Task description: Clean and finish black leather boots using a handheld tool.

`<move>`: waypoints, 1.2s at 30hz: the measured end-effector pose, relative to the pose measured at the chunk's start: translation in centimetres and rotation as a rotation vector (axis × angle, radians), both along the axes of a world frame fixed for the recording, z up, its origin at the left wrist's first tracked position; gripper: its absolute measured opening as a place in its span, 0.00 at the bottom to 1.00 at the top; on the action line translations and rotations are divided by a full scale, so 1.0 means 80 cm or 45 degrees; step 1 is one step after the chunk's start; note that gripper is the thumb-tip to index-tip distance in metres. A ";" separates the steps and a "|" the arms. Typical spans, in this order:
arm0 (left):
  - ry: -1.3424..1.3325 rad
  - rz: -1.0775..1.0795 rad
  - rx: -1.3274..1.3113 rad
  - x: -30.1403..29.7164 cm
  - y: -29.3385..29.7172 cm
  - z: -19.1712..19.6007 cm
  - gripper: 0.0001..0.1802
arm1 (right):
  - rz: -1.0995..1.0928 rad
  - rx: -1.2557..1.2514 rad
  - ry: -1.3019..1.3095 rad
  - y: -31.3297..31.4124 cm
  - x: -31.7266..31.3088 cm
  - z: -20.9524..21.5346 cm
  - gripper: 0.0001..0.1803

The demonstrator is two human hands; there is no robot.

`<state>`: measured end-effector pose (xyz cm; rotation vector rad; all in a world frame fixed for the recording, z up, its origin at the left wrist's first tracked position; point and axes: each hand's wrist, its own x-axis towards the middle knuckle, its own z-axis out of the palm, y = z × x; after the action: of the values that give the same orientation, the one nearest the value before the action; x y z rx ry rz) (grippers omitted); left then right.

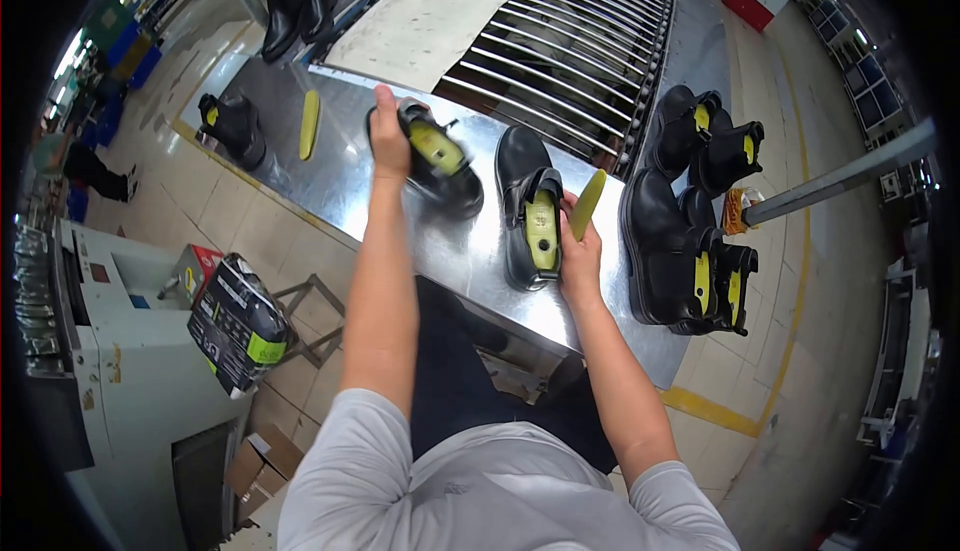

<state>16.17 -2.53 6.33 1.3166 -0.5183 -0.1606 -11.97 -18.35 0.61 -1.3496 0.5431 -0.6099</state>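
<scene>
At frame centre, the steel table (330, 186) is carrying our work. Our left hand (388, 141) is gripping a tilted black boot (432, 161), fingers closed on its rim. Our right hand (580, 251) is pinching a yellow insole (587, 204) beside a second boot (530, 209).

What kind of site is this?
Most likely a footwear factory line. A roller conveyor runs past a steel worktable set with black boots. The left hand grips one boot; the right hand holds a yellow-green insole.
</scene>
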 end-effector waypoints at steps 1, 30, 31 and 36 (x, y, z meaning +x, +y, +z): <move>0.179 -0.366 -0.084 0.005 0.014 0.010 0.50 | -0.025 0.003 0.006 0.003 -0.005 -0.003 0.29; 0.032 1.051 0.554 -0.342 0.437 0.025 0.18 | 0.377 -0.649 0.018 0.053 0.112 -0.043 0.23; -0.004 1.170 0.566 -0.366 0.466 0.054 0.18 | 0.399 -0.717 0.022 0.048 0.109 -0.043 0.23; -0.175 1.567 0.383 -0.478 0.542 0.185 0.20 | 0.438 -0.592 -0.007 0.028 0.103 -0.059 0.24</move>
<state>-22.08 40.81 21.16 1.7354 0.2787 0.9017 -3.73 -16.11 -4.09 -1.8296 0.1546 -0.4689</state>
